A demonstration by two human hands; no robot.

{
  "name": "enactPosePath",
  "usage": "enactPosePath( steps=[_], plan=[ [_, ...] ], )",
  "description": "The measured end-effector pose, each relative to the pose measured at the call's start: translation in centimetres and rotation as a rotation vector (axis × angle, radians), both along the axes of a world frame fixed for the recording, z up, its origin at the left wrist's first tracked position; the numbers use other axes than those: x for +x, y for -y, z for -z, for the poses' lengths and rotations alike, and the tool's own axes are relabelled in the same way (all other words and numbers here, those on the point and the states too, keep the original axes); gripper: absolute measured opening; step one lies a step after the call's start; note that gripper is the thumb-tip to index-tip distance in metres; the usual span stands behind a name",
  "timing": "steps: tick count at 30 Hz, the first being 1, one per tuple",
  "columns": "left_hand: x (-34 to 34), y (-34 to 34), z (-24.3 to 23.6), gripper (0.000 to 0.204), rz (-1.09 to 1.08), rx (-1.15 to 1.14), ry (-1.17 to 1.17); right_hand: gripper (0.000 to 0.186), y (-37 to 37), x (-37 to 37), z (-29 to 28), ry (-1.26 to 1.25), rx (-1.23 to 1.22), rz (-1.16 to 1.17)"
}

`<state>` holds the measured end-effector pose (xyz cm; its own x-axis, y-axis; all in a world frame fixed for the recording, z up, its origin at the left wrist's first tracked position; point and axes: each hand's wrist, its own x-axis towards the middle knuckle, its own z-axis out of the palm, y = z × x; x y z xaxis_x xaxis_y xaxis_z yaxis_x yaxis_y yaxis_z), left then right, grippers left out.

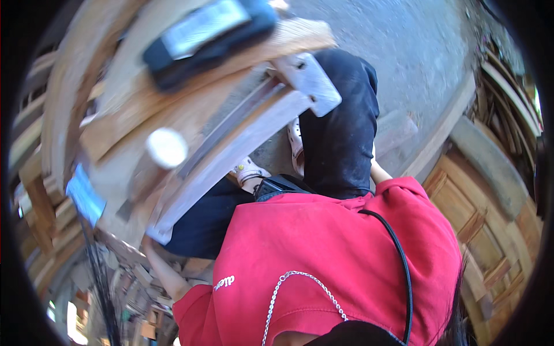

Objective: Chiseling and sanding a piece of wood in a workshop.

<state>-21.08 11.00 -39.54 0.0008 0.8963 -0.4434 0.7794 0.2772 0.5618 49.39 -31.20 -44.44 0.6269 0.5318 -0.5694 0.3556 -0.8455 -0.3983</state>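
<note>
A whitish wooden frame piece with long parallel rails lies slantwise over my lap, its far end by my right knee. My left hand is at its near left end, partly behind the wood and smeared by motion, so its grip does not show. Close above it is a blurred white round object, like a lid or a cup seen end on. My right forearm runs down beside my right knee. The right hand is mostly hidden behind the trouser leg, its fingers out of sight.
A black elongated object with a pale label rests on a wooden board. Curved timber and a blue crumpled piece are at the left. Panelled wooden doors and stacked planks line the right. Wood scraps litter the lower left.
</note>
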Motion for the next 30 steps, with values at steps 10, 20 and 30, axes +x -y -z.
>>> enactPosePath(
  steps=[10,20,30],
  plan=[
    [15.0,-6.0,7.2,0.028,0.308,-0.354,-0.028,0.021,7.3,-1.0,8.4,-0.167,0.528,0.268],
    [16.1,-6.5,9.1,0.029,0.368,-0.579,-0.109,0.014,4.7,0.1,5.4,0.436,0.134,-0.533],
    [13.2,0.6,7.3,0.03,0.205,-0.746,-0.144,0.014,5.3,-0.1,4.6,0.166,0.245,-0.31]
  ],
)
